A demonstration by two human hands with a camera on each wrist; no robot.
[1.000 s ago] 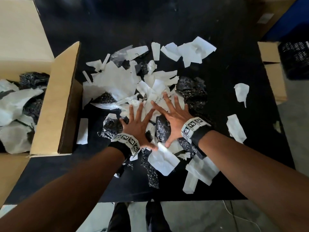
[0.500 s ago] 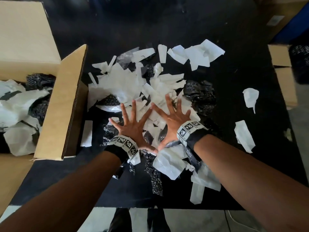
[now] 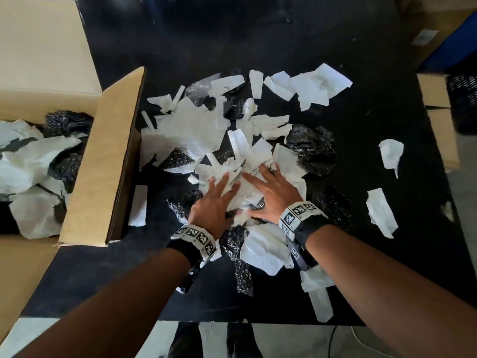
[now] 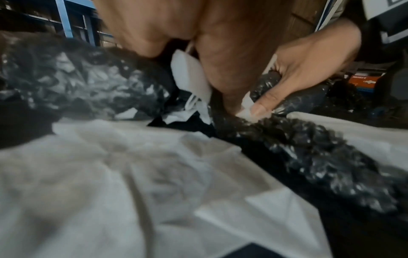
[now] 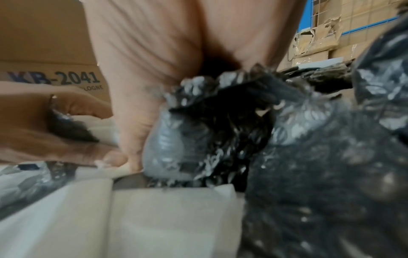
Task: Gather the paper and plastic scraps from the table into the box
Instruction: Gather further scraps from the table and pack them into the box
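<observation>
At the left edge of the black worktop (image 3: pixel 374 73) an open cardboard box (image 3: pixel 103 156) already holds white paper and black plastic. Beside it lies the pile of scraps (image 3: pixel 206 130). The left hand (image 3: pixel 215 205) and right hand (image 3: pixel 271 195) sit side by side on the pile's near part, fingers curled, clutching a bunch of scraps together. Two loose paper pieces (image 3: pixel 382 213) lie apart on the right.

A warehouse or packing room: stacked cardboard cartons (image 5: pixel 344 45) against blue wire racking (image 5: pixel 318 19) far right, a printed shipping box (image 5: pixel 50 69) at left, bare concrete floor (image 3: pixel 467 161)
</observation>
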